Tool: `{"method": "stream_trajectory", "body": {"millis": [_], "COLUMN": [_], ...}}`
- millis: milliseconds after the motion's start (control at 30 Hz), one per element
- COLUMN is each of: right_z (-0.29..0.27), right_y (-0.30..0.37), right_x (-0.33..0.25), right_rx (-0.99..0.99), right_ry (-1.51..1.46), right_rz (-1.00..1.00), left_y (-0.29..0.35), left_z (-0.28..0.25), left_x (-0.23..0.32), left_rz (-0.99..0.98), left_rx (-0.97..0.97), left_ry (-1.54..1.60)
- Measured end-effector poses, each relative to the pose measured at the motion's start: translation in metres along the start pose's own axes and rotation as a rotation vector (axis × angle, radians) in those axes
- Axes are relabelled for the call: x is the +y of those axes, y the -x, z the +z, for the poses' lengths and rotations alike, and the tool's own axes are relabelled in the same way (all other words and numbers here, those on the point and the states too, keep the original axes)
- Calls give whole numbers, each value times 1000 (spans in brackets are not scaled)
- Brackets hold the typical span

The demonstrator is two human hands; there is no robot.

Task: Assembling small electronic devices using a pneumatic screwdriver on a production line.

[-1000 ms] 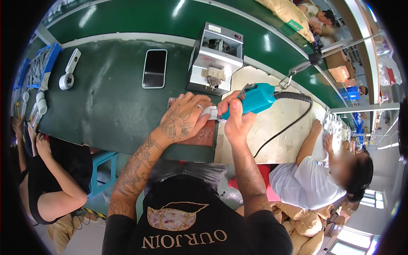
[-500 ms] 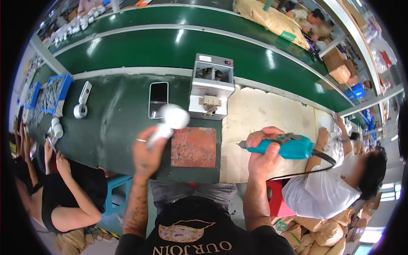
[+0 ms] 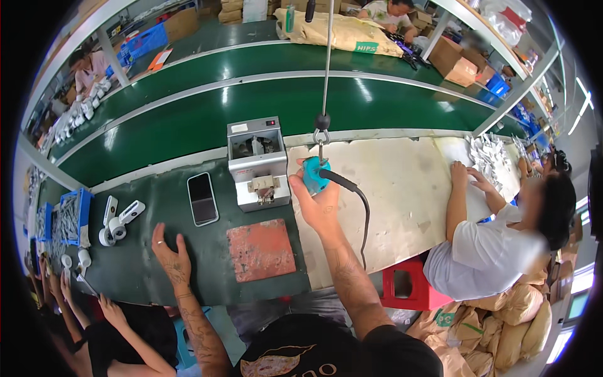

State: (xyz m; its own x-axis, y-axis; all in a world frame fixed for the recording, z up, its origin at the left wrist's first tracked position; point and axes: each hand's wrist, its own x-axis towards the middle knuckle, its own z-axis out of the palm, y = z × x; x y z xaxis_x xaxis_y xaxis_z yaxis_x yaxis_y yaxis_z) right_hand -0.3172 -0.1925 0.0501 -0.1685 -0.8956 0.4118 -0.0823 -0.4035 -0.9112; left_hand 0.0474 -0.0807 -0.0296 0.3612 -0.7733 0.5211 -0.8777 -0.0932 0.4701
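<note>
My right hand (image 3: 320, 204) is wrapped around a teal electric screwdriver (image 3: 315, 174), just right of a grey screw-feeder machine (image 3: 256, 166). The tool hangs from a cable by a metal hook, and a black cord runs from it; its tip is hidden. My left hand (image 3: 171, 256) is empty over the dark mat, fingers spread. Beyond it, at the left, two white round-headed plastic parts with handles (image 3: 129, 213) lie side by side. A reddish worn square plate (image 3: 262, 250) lies between my arms, with a phone (image 3: 203, 200) behind it to the left.
Blue bins of long grey pieces (image 3: 76, 217) stand at the far left, by a co-worker's hands. On the right sits a person in a white shirt (image 3: 471, 257), near a pile of white pieces (image 3: 493, 160). Behind the bench runs a green conveyor belt (image 3: 188, 141).
The white part has left my left hand and now lies beside the other one. My right hand has carried the screwdriver forward and left, to the machine's side. The view has shifted.
</note>
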Motion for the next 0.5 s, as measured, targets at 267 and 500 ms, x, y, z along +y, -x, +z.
{"method": "stream_trajectory", "body": {"millis": [267, 500], "right_z": [-2, -3], "right_y": [-15, 7], "right_x": [-7, 3], "right_rx": [-155, -101], "right_ry": [73, 37], "right_rz": [-84, -88], "left_y": [-4, -6], "left_z": [0, 0], "left_x": [3, 8], "left_rz": [11, 8], "left_rx": [-139, -134], "left_ry": [-7, -27]}}
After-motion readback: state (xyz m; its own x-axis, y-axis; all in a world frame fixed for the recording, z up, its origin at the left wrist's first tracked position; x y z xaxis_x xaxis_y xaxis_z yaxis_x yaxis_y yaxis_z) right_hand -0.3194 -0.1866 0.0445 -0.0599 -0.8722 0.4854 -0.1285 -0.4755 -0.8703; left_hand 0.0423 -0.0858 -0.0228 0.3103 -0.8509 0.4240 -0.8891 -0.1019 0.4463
